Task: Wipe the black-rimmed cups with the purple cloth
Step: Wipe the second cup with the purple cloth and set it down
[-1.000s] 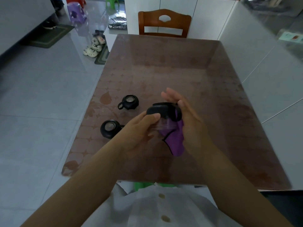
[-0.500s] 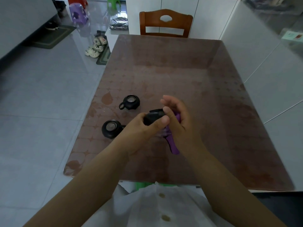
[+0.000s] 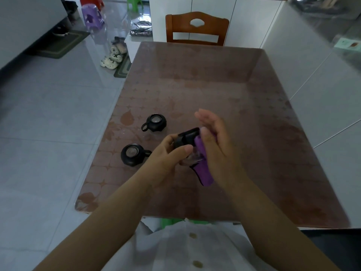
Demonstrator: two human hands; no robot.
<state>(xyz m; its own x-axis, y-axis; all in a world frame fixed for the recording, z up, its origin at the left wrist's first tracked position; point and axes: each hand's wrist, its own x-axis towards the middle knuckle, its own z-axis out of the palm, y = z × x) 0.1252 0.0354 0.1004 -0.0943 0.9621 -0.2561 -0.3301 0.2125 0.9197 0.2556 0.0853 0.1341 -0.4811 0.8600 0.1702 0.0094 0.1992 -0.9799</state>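
My left hand (image 3: 166, 153) grips a clear cup with a black rim (image 3: 186, 138), held tilted above the table. My right hand (image 3: 216, 145) presses the purple cloth (image 3: 202, 165) against the cup's right side, thumb on the cloth, fingers stretched out behind it. The cloth's lower end hangs free below the cup. Two more black-rimmed cups stand on the table to the left: one (image 3: 155, 122) farther away, with its handle to the left, and one (image 3: 132, 154) closer, with its handle to the right, near my left wrist.
The brown patterned table (image 3: 214, 85) has its left edge just beyond the two cups. A wooden chair (image 3: 196, 29) stands at the far end. Slippers (image 3: 112, 58) and a purple stool (image 3: 91, 16) are on the tiled floor at the left.
My right hand has slid on the cup: its fingers, curled over the cup half a second ago, are now stretched out, and more cloth shows below. The cup has tilted a little.
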